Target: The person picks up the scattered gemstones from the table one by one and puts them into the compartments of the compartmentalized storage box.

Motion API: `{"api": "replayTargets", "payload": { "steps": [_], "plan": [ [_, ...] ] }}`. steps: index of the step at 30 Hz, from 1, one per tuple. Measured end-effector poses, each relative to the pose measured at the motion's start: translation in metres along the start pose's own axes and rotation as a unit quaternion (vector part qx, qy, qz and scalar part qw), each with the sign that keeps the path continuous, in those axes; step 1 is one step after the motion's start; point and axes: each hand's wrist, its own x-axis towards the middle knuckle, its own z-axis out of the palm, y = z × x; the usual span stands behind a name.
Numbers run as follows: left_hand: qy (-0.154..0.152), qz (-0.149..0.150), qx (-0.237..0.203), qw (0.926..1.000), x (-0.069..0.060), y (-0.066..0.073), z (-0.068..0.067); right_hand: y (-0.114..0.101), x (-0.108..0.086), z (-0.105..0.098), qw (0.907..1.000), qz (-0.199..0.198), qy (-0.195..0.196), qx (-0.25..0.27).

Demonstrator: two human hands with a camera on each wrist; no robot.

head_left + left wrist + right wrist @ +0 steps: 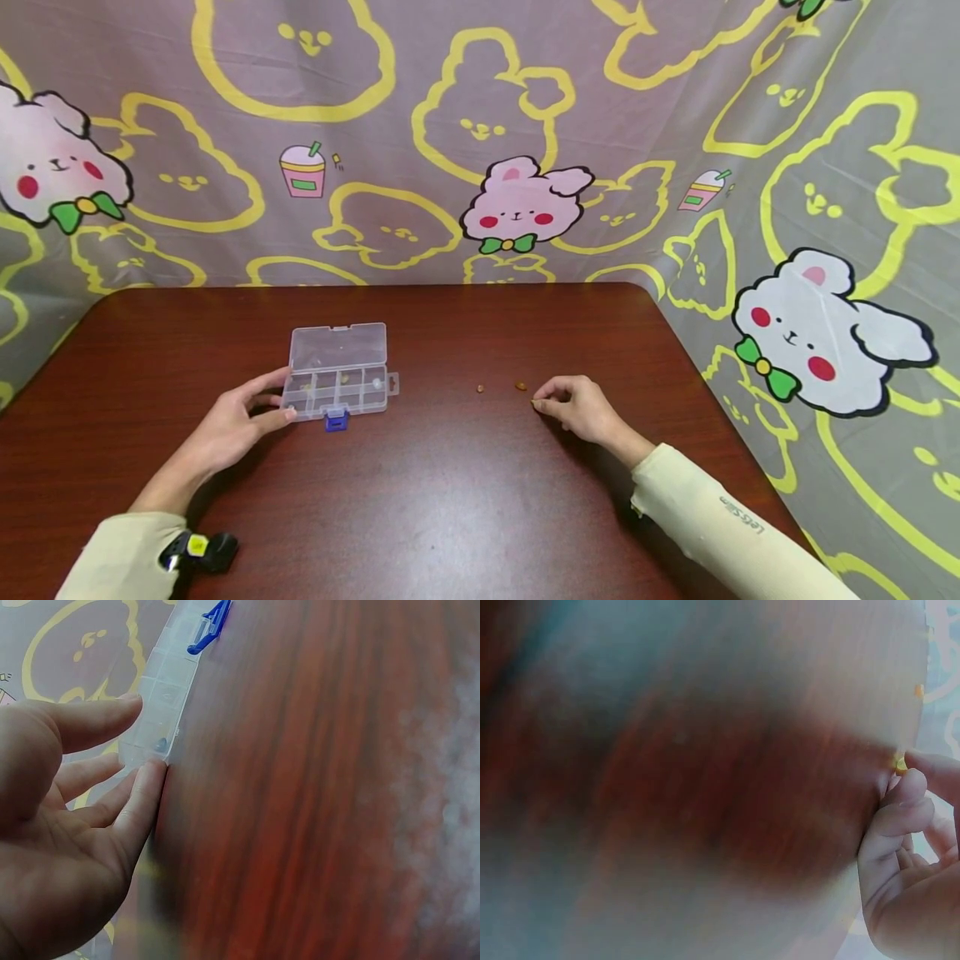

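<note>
Clear plastic compartment box (pixel 337 408) with its lid (pixel 337 346) folded back, lying at the left of a dark reddish-brown wooden table (pixel 450 483). The raised lid leaves the divided cells uncovered; a few small pale pieces lie in them, too small to identify. At the front edge, a blue plastic latch (pixel 337 420) hangs unfastened. The left hand (pixel 228 427) grasps the box by its left end, probably to keep it from sliding, and leaves the cells unobstructed. Well apart to the right, the right hand (pixel 581 408) pinches a tiny yellow piece (pixel 901 763), a fingertip hold that seems suited to something so small; whether it is clear of the tabletop cannot be told. Two small amber-coloured pieces (pixel 521 385) lie on the wood between box and right hand, the farther one nearer the box. Pose: the left forearm enters from the lower left, thumb at the box's front corner, fingers along its side; the right forearm enters from the lower right, thumb and forefinger meeting, remaining fingers curled.
</note>
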Motion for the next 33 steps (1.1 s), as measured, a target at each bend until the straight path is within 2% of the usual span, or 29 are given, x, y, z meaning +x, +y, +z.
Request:
{"api": "replayTargets", "payload": {
  "steps": [10,24,33],
  "plan": [
    [0.001,-0.007,-0.001,1.0,-0.001,-0.001,0.001,-0.001,0.0,0.001,1.0,0.006,0.001,0.001],
    [0.005,0.0,-0.003,1.0,-0.001,-0.001,0.001,-0.006,-0.002,0.003,0.9997,0.022,0.005,0.012],
    [0.001,-0.004,-0.007,1.0,-0.002,0.001,-0.001,-0.014,-0.001,0.007,0.9998,0.013,0.006,0.017]
  ]
}}
